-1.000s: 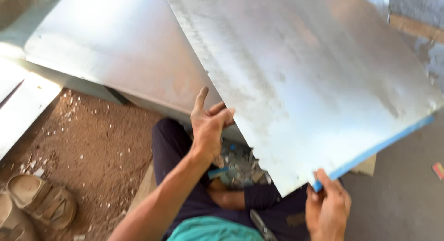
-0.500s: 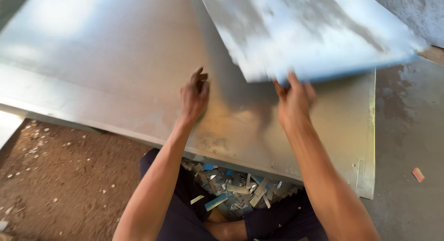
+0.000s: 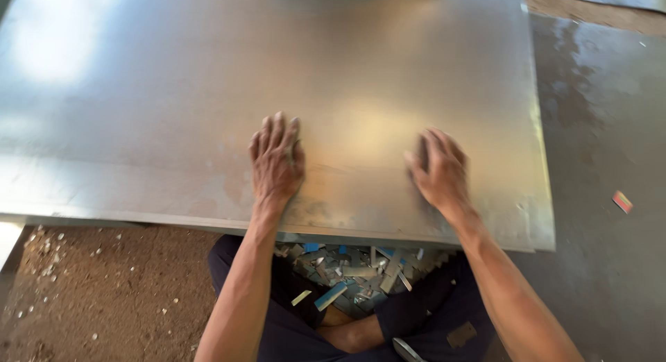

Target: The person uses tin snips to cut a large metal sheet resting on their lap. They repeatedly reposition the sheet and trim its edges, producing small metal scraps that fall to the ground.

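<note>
1. While you sit cross-legged over the metal scraps [image 3: 350, 272], mind the offcuts by your legs.
2. Keep your left hand [image 3: 276, 161] spread flat, palm down, on the metal sheet [image 3: 208, 91].
3. Your right hand [image 3: 437, 171] rests loosely open beside it; press evenly, fingers behind the near edge.

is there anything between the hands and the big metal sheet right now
Nothing visible. The left hand lies flat, palm down, directly on the large grey galvanised metal sheet, and the right hand rests on it too, near the sheet's near edge.
</note>
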